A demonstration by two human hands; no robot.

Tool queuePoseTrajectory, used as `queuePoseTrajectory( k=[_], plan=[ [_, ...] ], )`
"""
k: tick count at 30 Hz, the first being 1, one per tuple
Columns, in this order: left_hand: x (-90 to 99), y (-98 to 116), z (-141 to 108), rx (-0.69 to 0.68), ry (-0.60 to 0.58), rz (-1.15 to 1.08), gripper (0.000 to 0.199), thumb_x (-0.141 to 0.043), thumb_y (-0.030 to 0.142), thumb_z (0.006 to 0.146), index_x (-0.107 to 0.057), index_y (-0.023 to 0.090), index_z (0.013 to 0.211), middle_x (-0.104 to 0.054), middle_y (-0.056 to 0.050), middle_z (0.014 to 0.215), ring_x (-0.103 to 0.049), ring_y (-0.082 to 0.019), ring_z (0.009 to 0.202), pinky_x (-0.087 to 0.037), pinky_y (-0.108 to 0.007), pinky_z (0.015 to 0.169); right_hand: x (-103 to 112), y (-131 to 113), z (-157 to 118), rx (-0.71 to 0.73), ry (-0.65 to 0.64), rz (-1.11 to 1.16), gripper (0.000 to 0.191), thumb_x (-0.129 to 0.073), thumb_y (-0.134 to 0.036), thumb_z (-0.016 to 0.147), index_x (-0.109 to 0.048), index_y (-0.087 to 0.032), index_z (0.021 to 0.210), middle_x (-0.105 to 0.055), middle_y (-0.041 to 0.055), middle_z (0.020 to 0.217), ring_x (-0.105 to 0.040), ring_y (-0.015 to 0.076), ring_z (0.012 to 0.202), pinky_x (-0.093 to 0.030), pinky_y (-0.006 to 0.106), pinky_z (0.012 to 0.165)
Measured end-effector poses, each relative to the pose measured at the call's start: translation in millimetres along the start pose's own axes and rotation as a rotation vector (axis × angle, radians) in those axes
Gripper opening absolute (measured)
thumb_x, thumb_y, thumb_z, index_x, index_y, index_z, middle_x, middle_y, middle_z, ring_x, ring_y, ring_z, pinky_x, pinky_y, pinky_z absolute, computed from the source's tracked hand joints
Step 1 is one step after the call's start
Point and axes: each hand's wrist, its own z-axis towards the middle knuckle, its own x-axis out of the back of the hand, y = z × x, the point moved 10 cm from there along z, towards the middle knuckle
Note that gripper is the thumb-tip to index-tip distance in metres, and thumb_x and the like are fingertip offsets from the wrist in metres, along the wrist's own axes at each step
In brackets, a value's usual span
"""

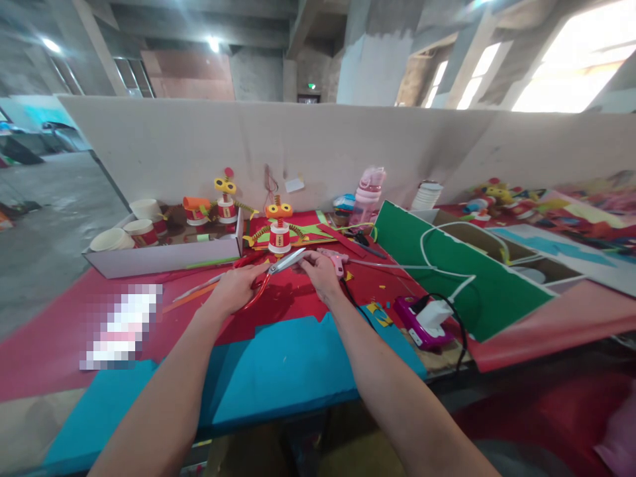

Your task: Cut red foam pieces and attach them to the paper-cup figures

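Observation:
Red-handled scissors [287, 262] are stretched between my two hands above the red table cover. My left hand [242, 286] is closed around the red handle side. Near the blade tips, my right hand [319, 271] has its fingers pinched together; whatever lies between them is too small to make out. Just beyond the scissors stands a cup figure [279, 237] with orange eyes and coiled arms. A pink glue gun [338, 262] lies right behind my right hand.
Blue sheets [278, 371] cover the near edge. At left is a white box [169, 260] with cups and figures. To the right are a purple power strip [420, 331] with cables and a green-sided box [462, 285]. A pink bottle [366, 199] stands behind.

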Motion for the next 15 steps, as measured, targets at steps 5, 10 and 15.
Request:
queuePoseTrajectory(
  k=[5, 10, 15],
  plan=[
    [-1.2, -1.2, 0.5, -0.003, 0.0, 0.009, 0.055, -0.047, 0.023, 0.083, -0.044, 0.03, 0.138, -0.059, -0.004, 0.128, -0.058, -0.024, 0.111, -0.045, -0.031, 0.089, -0.6, -0.4, -0.1, 0.003, -0.007, -0.007, 0.022, -0.071, -0.037, 0.067, -0.065, -0.018, 0.073, -0.067, -0.0008, 0.062, -0.062, 0.0125, 0.056, -0.055, 0.03, 0.068],
    [-0.8, 1.4, 0.9, -0.019, -0.004, 0.028, 0.055, -0.047, 0.023, 0.084, -0.043, 0.029, 0.138, -0.06, -0.005, 0.128, -0.058, -0.024, 0.112, -0.045, -0.031, 0.09, -0.4, 0.9, 0.2, 0.0, -0.014, -0.009, 0.022, -0.071, -0.038, 0.067, -0.064, -0.018, 0.075, -0.067, -0.0008, 0.063, -0.063, 0.0127, 0.057, -0.055, 0.031, 0.068],
    [0.0, 2.5, 0.7, -0.017, -0.013, 0.031, 0.056, -0.046, 0.021, 0.082, -0.044, 0.029, 0.137, -0.059, -0.003, 0.129, -0.058, -0.024, 0.113, -0.045, -0.031, 0.09, 0.1, 1.9, 0.7, -0.001, -0.017, -0.01, 0.023, -0.071, -0.038, 0.067, -0.064, -0.018, 0.075, -0.067, -0.0003, 0.064, -0.063, 0.0133, 0.057, -0.055, 0.031, 0.068]
  ],
)
